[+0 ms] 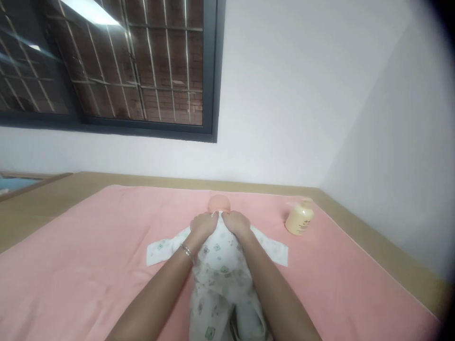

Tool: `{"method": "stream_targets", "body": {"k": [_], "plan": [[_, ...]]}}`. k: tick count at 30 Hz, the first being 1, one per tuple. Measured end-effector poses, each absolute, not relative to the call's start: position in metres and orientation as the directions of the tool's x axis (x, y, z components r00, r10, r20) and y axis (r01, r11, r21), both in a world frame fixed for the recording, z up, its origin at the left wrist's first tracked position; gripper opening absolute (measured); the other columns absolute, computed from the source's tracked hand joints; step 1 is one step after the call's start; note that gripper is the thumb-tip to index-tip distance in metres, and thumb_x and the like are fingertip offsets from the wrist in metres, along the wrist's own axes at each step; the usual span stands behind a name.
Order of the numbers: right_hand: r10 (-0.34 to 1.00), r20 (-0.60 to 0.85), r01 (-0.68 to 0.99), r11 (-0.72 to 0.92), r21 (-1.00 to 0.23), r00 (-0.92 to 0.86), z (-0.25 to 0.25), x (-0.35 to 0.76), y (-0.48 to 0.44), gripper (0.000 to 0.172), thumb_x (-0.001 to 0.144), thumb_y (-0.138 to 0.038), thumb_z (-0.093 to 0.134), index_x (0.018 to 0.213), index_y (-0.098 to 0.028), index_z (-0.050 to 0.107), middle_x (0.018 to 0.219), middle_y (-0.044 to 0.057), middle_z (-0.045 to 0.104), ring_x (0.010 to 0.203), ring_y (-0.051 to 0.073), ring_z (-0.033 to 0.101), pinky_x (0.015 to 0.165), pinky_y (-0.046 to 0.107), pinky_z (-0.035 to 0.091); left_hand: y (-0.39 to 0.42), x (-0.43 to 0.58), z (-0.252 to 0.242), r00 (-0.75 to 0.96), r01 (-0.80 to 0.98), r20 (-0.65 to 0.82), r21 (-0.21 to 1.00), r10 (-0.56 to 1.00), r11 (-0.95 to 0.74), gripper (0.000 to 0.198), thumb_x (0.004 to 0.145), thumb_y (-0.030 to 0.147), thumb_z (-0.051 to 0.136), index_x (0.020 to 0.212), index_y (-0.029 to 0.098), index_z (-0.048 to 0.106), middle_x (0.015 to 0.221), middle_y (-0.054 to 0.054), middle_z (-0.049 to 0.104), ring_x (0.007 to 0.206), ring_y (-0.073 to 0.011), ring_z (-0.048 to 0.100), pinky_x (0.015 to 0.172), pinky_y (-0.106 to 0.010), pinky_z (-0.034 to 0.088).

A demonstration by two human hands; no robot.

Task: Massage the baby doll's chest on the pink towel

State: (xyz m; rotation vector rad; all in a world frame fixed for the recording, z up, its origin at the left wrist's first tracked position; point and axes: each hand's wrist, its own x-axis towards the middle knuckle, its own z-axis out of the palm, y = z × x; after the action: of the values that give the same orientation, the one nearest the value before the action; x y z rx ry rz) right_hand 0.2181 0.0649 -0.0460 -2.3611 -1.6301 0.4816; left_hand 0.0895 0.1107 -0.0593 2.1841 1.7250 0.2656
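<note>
A baby doll [219,202] lies on its back on a pink sheet [113,227], its head toward the wall. It wears a white patterned baby garment [220,255] with both sleeves spread out sideways and the legs toward me. At the neckline, just below the doll's head, my left hand [204,225] pinches the cloth, a bracelet on its wrist. My right hand [237,223] grips the collar on the other side, close beside the left. Both hands have their fingers closed, with the fingertips partly hidden.
To the right on the sheet stands a pale yellow pump bottle [299,218]. A tan padded edge [270,186] runs round the surface. Behind it rises a white wall [284,118] with a dark-framed, barred window [142,61] at the upper left.
</note>
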Motion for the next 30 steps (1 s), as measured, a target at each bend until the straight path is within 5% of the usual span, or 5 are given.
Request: {"method": "stream_targets", "body": {"k": [30], "plan": [[0.933, -0.130, 0.867, -0.360, -0.346, 0.336, -0.061, 0.220, 0.070, 0.057, 0.095, -0.041, 0.019, 0.111, -0.015, 0.067, 0.115, 0.015, 0.064, 0.106, 0.031, 0.058, 0.088, 0.042, 0.043, 0.118, 0.092, -0.079, 0.230, 0.897, -0.002, 0.389, 0.973, -0.212, 0.066, 0.088, 0.059, 0.019, 0.105, 0.015, 0.066, 0.108, -0.017, 0.068, 0.102, -0.0329, 0.061, 0.083, -0.040, 0.042]]}}
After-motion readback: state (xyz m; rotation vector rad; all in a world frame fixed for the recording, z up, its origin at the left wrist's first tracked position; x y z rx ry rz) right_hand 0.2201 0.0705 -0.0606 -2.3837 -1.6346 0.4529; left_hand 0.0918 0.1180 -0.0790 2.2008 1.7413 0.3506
